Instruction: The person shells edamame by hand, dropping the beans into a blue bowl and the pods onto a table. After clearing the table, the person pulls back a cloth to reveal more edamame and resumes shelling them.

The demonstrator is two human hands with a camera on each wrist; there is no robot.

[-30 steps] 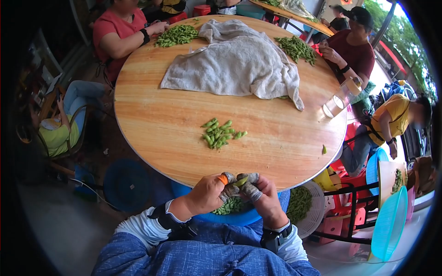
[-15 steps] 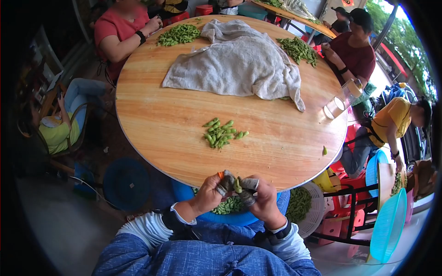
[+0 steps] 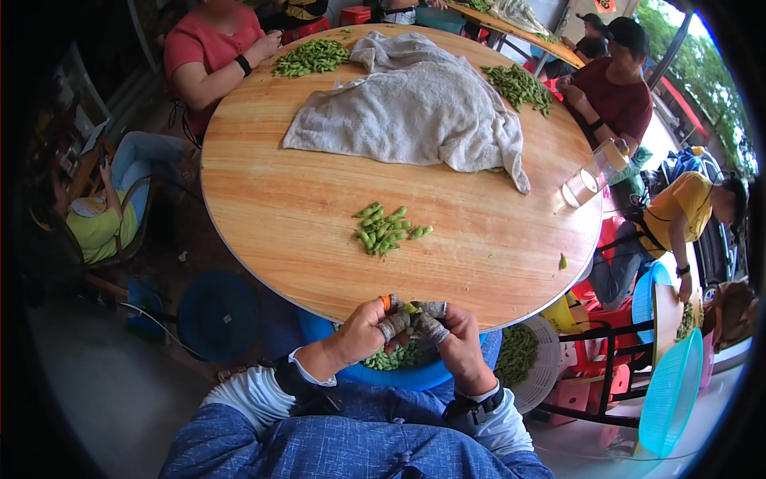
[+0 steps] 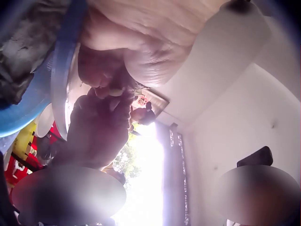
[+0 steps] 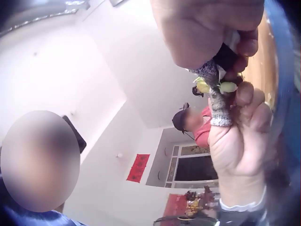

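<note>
Both hands meet just over the near edge of the round table, grey knit covers on their thumbs and index fingers. My left hand (image 3: 355, 334) and my right hand (image 3: 463, 347) pinch a green soybean pod (image 3: 409, 307) between the covered fingertips, which hide most of it. In the right wrist view the split pod (image 5: 203, 85) looks yellowish, and a pale green bean (image 5: 229, 87) shows beside it. Below the hands, a blue basin (image 3: 435, 374) holds shelled green beans (image 3: 391, 357). A small pile of pods (image 3: 384, 229) lies on the table in front of me.
A grey cloth (image 3: 407, 112) covers the far middle of the wooden table (image 3: 287, 231). Near the right edge stands a clear jug (image 3: 584, 185), with a single pod (image 3: 563, 261) closer. A white basket of pods (image 3: 519, 355) is beside my right arm. Other people sit around the table.
The pod, plainly visible between the fingertips earlier, was turned upright and is now mostly covered by them. Both hands have stayed over the basin. The pile on the table looks unchanged.
</note>
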